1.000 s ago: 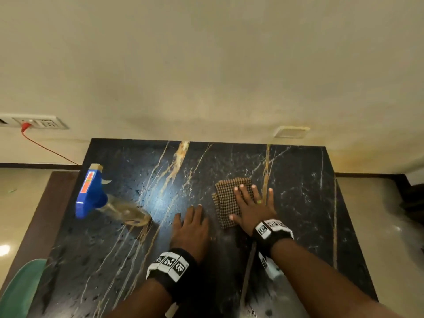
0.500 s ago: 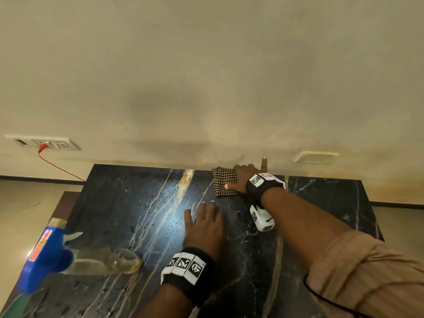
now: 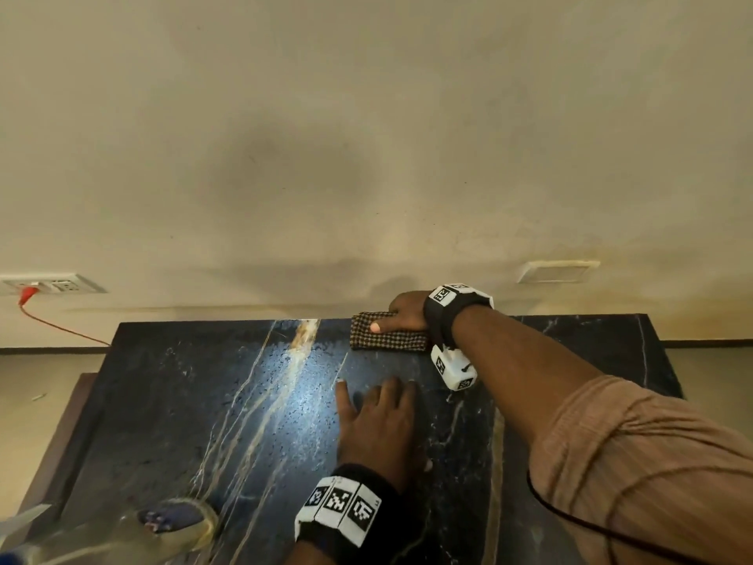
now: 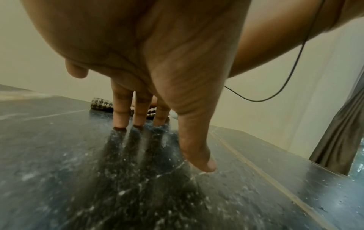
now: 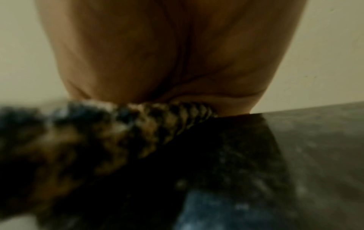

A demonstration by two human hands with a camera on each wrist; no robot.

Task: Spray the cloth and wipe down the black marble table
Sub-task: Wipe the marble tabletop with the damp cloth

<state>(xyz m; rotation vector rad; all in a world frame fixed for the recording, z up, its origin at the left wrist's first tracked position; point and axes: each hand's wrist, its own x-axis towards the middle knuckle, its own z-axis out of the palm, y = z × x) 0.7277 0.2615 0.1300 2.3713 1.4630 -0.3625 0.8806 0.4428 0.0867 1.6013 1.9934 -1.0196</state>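
The black marble table (image 3: pixel 203 401) carries, nearest you at its left corner, a spray bottle (image 3: pixel 122 532) lying on its side, blurred and cut off by the picture's edge. Your left hand (image 3: pixel 379 426) lies flat on the stone mid-table, fingers (image 4: pixel 122 115) straight and slightly apart, holding nothing. Farther off, your outstretched right hand (image 3: pixel 407 314) presses the folded checked cloth (image 3: pixel 387 340) against the table's far edge by the wall, thumb straight along it; its other fingers are hidden, so their grip cannot be told.
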